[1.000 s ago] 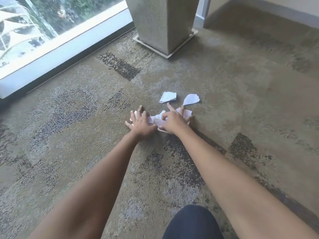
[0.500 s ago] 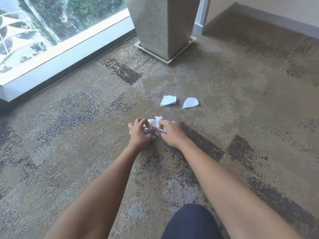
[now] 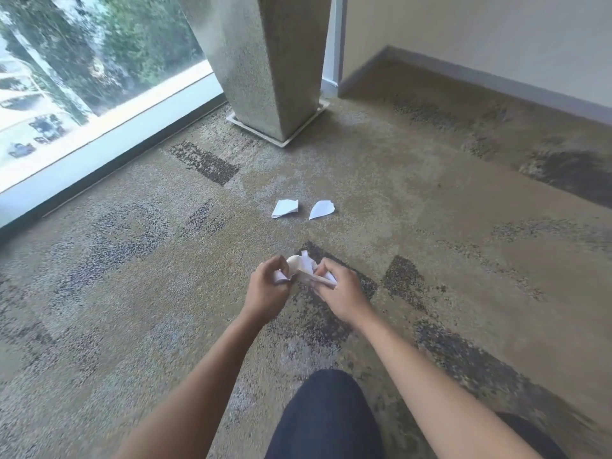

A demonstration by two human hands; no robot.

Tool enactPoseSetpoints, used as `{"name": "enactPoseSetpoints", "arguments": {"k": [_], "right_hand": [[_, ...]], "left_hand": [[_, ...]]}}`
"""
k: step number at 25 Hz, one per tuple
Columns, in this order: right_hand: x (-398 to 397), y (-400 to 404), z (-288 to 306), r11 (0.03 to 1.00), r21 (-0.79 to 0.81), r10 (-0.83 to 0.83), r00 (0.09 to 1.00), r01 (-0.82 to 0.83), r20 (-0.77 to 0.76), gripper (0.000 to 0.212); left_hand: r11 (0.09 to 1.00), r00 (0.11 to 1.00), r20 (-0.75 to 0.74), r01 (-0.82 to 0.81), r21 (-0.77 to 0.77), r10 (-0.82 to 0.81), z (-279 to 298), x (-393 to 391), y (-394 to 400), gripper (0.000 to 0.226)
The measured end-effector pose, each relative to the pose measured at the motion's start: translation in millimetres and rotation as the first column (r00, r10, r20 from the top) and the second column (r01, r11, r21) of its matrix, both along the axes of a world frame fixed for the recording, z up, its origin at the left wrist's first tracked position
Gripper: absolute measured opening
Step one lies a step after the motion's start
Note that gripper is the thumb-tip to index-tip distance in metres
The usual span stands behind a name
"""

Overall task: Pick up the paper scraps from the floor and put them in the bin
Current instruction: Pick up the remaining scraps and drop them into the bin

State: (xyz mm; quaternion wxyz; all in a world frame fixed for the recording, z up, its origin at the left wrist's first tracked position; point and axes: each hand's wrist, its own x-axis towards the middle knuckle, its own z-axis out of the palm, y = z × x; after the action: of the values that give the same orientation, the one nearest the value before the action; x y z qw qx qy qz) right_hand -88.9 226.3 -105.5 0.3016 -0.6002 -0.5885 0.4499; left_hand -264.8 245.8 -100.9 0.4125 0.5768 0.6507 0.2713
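Both hands are in the middle of the view, close together above the carpet (image 3: 430, 200), and between them sits a crumpled bunch of paper scraps (image 3: 303, 265). The left hand (image 3: 268, 288) has its fingers curled round the left end of the bunch, a white edge poking out by the thumb. The right hand (image 3: 341, 291) pinches the right end, fingers bent over the paper, knuckles up. The two hands are almost touching, with the wad bridging the gap. Further away, two more scraps lie flat on the carpet, side by side but apart: a left scrap (image 3: 284, 208) and a right scrap (image 3: 321, 209), well beyond the hands. Far off stands a speckled stone planter (image 3: 265, 67) on a flat tray, with the window (image 3: 82, 61) to its left and a pale wall (image 3: 480, 31) to its right. Down at the near edge, a dark trouser knee (image 3: 326, 415) pokes into view between the forearms.
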Motion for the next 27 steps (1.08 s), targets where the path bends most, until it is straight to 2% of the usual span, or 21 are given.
{"name": "enactPoseSetpoints", "arguments": {"k": [6,10,17,21,23,27], "right_hand": [[86,-56,69,0.991,0.075,-0.110,0.992,0.115,-0.058,0.028],[164,-97,115,0.973,0.138,-0.169,0.977,0.187,-0.129,0.028],[318,-185,207,0.888,0.291,-0.340,0.935,0.356,-0.106,0.032],[384,-246,237,0.782,0.315,-0.510,0.843,0.538,-0.173,0.027],[409,-275,240,0.699,0.319,-0.607,0.767,0.640,-0.210,0.025],[448,-314,230,0.535,0.229,-0.755,0.582,0.813,-0.301,0.021]], "left_hand": [[0.993,0.992,0.089,0.085,0.080,-0.093,67,93,-41,0.030],[0.974,0.985,0.081,0.135,0.180,-0.151,117,171,-69,0.034],[0.898,0.852,0.311,0.343,0.275,-0.420,199,335,-129,0.033],[0.860,0.731,0.454,0.456,0.229,-0.508,222,422,-169,0.032],[0.834,0.678,0.508,0.524,0.173,-0.531,224,461,-186,0.032],[0.784,0.612,0.594,0.619,0.049,-0.521,228,513,-220,0.028]]}}
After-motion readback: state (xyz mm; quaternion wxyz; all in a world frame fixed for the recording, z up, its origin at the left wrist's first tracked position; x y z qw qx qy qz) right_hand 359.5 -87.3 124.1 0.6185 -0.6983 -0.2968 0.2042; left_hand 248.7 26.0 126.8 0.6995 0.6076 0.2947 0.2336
